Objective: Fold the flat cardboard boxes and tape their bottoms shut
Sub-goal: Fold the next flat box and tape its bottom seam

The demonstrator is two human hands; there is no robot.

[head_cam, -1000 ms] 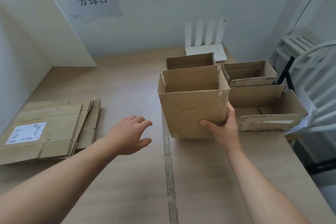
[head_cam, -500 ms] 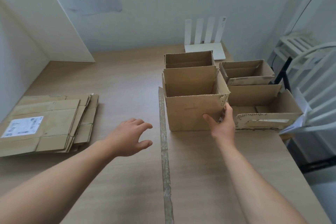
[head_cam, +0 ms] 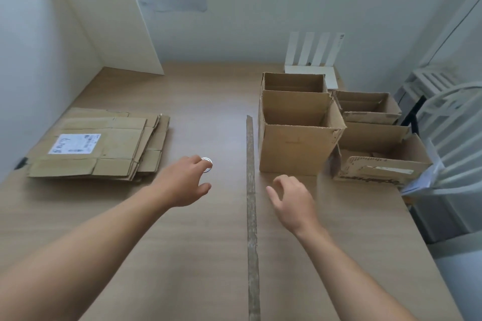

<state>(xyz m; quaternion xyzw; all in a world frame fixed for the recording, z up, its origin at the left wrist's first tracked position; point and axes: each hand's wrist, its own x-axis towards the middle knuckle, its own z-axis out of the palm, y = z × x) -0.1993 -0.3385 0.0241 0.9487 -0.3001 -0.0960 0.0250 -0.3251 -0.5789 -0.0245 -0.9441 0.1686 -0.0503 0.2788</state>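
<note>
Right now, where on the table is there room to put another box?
Free: the bare table between the flat cardboard stack and the tall box, back to the white board. Crowded: the far right side, where four boxes sit packed together.

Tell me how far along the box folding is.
Done: four folded boxes stand upright on the table's right side. In hand: nothing clear; the right hand hangs empty near the front box, and a small clear ring shows at the fingers of the left hand. Left: the stack of flat boxes on the left.
</note>
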